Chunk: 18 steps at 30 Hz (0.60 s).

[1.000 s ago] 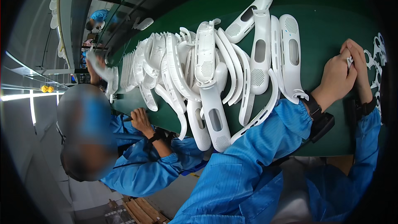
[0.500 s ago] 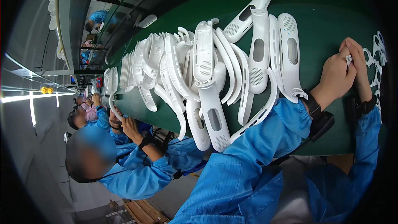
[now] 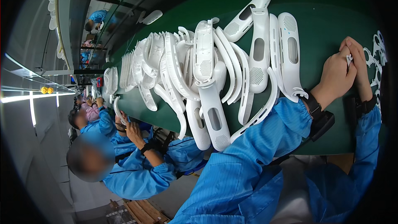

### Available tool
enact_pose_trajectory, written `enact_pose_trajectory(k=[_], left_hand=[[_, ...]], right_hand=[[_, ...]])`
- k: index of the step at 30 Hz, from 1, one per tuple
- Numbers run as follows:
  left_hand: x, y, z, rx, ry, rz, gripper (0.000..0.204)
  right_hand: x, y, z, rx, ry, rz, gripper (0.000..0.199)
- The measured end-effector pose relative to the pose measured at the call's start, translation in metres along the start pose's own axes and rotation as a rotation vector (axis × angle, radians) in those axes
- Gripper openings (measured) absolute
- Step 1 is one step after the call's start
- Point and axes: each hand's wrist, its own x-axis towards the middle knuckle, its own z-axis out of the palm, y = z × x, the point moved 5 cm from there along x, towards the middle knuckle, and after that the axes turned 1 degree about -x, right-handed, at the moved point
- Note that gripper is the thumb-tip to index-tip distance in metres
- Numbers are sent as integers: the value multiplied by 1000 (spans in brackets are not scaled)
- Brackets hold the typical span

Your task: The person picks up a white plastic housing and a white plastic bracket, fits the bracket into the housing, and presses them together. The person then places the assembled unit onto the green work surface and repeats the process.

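My left hand [image 3: 333, 74] is closed, its fingers curled, and a small white plastic piece [image 3: 349, 59] pokes out between them. Pressed against it from the right, my right hand [image 3: 359, 63] is also closed. Its fingertips lie over the left fingers, and what it grips, if anything, is hidden. Just to the right lie flat white cut-out frames [image 3: 377, 60]. Left of my hands, a long white plastic shell [image 3: 289, 37] with an oval window and a dotted grille lies nearest my left wrist.
A large heap of curved white shells [image 3: 178, 66] covers the middle of the green table [image 3: 319, 20]. One white shell [image 3: 213, 116] overhangs the near edge. On the left a co-worker in a blue sleeve [image 3: 141, 182] holds a curved white part [image 3: 119, 110].
My hands keep nearly the same place and grip. The co-worker on the left has shifted their head and arms, and the curved white part in their hands has turned and moved.
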Motion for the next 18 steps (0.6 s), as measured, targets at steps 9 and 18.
enact_pose_trajectory(k=[9, 18], left_hand=[[0, 0, -1, 16, -6, -3, 13], [0, -1, -1, 21, -12, -7, 13]], right_hand=[[0, 2, -1, -23, 18, -21, 28], [1, -5, 3, -38, -9, -17, 29]])
